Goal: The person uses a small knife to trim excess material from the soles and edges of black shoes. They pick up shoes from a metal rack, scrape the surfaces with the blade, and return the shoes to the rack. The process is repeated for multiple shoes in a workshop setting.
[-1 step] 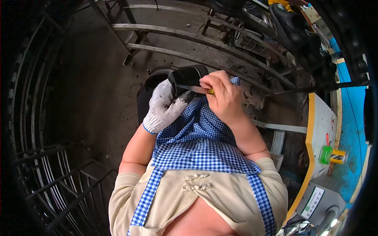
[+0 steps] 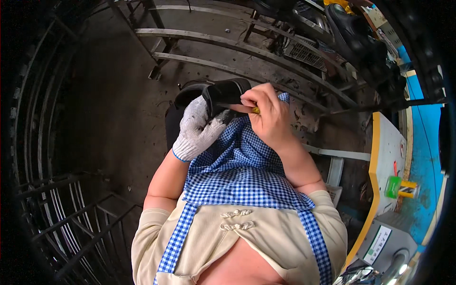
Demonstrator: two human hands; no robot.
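In my lap, over a blue-and-white checked apron (image 2: pixel 242 175), lies a black shoe (image 2: pixel 228 90). My left hand (image 2: pixel 197 130), in a white knitted glove with dark-stained fingertips, is closed around the shoe's near edge. A thin-bladed knife (image 2: pixel 241 109) with a yellow handle is pinched in my bare right hand (image 2: pixel 270 114). Its blade points left and lies against the shoe's near edge, just above the gloved thumb. The tip cannot be made out against the black material, and my fingers cover most of the handle.
Metal rack rails (image 2: pixel 204 39) cross the floor ahead. More black shoes (image 2: pixel 349 38) sit at the upper right, near a grey plastic crate (image 2: pixel 306 54). To my right stand a yellow-edged white panel (image 2: pixel 387 142) and a grey machine (image 2: pixel 387 242). A black metal frame (image 2: pixel 85 228) is at lower left.
The knife blade has tilted slightly in my right hand and looks darker, without its pale shine. My left hand and the shoe stay practically where they were.
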